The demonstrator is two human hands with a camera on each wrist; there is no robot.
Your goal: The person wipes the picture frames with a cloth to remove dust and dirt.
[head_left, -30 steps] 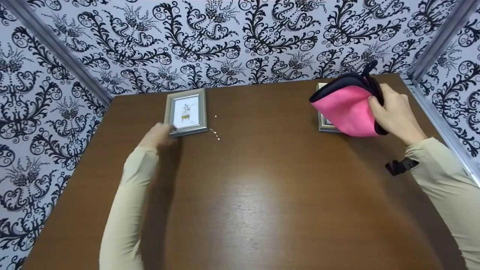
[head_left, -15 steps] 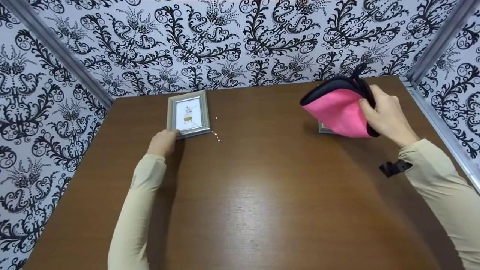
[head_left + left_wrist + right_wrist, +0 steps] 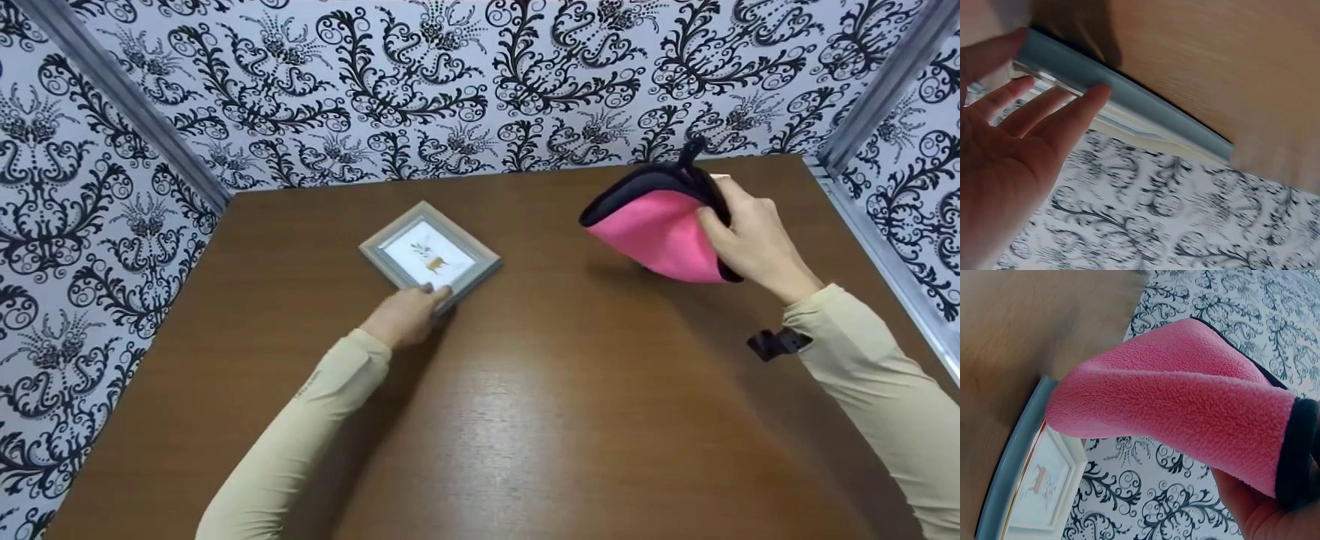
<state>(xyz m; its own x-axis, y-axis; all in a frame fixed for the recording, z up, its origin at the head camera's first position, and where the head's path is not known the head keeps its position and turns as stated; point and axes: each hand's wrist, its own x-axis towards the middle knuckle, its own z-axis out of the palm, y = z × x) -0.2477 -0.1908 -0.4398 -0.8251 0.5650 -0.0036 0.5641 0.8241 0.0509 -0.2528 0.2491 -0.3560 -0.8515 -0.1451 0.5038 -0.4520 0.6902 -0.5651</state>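
A grey picture frame [image 3: 430,259] with a small plant print sits turned at an angle on the brown table [image 3: 525,420]. At its near edge, my left hand [image 3: 405,316] pinches the frame between thumb and fingers. In the left wrist view that hand [image 3: 1022,140] has its fingers along the blue-grey edge [image 3: 1129,90]. My right hand [image 3: 761,244] grips a pink fleecy cloth [image 3: 660,238] with black edging and a loop, bunched above the table. Behind the cloth stands a second picture frame [image 3: 1016,450], mostly hidden in the head view.
Walls [image 3: 420,90] with black-and-white scroll paper close in the back and both sides. Metal strips [image 3: 127,97] run up the corners. A dark band [image 3: 780,343] sits on the right sleeve.
My left hand has taken hold of the left frame, turned it and slid it rightward over where white specks showed. The right hand with the cloth has shifted left and slightly nearer.
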